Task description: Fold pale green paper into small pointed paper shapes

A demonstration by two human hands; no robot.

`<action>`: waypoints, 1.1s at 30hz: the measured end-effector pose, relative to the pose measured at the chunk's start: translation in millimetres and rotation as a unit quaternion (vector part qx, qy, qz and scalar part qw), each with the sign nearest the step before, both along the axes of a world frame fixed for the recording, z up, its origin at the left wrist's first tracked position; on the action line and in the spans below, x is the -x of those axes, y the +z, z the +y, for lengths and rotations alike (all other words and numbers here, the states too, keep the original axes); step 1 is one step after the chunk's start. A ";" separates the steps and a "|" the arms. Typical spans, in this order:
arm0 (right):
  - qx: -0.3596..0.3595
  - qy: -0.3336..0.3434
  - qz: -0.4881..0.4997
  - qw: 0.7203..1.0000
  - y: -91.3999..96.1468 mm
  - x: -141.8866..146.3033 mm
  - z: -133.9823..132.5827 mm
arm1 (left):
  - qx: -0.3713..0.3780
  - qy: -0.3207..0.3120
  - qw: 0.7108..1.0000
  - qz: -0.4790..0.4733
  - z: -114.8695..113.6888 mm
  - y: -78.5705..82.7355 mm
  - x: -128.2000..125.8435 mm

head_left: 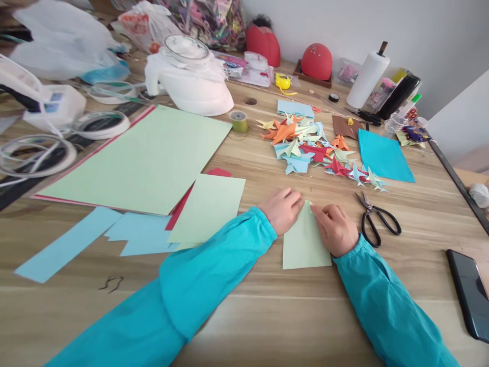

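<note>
A small sheet of light green paper (305, 247) lies flat in front of me, a faint crease down its middle and its top narrowed between my hands. Along its upper left edge, my left hand (281, 210) presses with bent fingers held together. On the upper right side, my right hand (336, 229) pinches the folded edge near the top with thumb and forefinger. Black-handled scissors (372, 216) lie partly open just right of my right hand. Beyond my hands sits a pile of folded paper planes (305, 140) in orange, red, blue and green.
Left of my arm are a loose green sheet (214, 206), blue paper strips (69, 244) and a large green sheet stack (141, 158). A thread spool (239, 122), a turquoise square (385, 155) and a yellow tape measure (282, 81) lie farther back. A phone (468, 290) rests at right.
</note>
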State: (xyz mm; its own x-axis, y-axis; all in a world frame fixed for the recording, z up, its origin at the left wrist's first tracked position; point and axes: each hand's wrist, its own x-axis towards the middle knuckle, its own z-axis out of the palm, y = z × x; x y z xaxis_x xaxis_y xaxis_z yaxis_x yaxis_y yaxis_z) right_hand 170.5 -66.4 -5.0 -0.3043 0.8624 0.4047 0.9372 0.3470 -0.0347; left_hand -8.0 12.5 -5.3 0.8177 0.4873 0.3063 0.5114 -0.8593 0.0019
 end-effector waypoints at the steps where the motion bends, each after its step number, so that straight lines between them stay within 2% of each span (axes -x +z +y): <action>1: -0.001 0.000 -0.001 1.000 -0.1 -0.1 -0.1 | 0.001 0.002 1.000 -0.001 -0.1 0.3 0.0; 5: -0.012 0.016 0.003 1.000 -0.5 -1.5 0.9 | 0.002 0.007 1.000 0.008 -0.5 1.4 0.0; 10: -0.010 0.088 0.022 0.996 -3.1 -4.2 3.6 | -0.004 0.014 1.000 0.021 -1.1 2.5 -0.6; 19: -0.006 0.160 0.089 0.983 -2.5 -5.4 5.0 | 0.010 0.016 1.000 0.016 -1.0 3.7 -0.2; 28: -0.042 0.114 0.146 0.982 -8.1 -1.1 3.6 | -0.005 0.025 1.000 0.006 0.1 -3.4 -1.2; 33: -0.025 0.110 0.148 0.983 -9.7 -1.6 4.3 | 0.008 0.021 1.000 0.005 -0.2 -2.8 -0.9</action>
State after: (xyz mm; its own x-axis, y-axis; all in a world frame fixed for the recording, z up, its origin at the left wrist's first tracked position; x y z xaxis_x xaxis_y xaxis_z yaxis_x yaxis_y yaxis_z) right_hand 172.0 -62.1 -14.6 -0.3436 0.7662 0.5431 0.7909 0.5479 -0.2726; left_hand -7.2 12.3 -8.1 0.7998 0.5254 0.2903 0.5466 -0.8373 0.0096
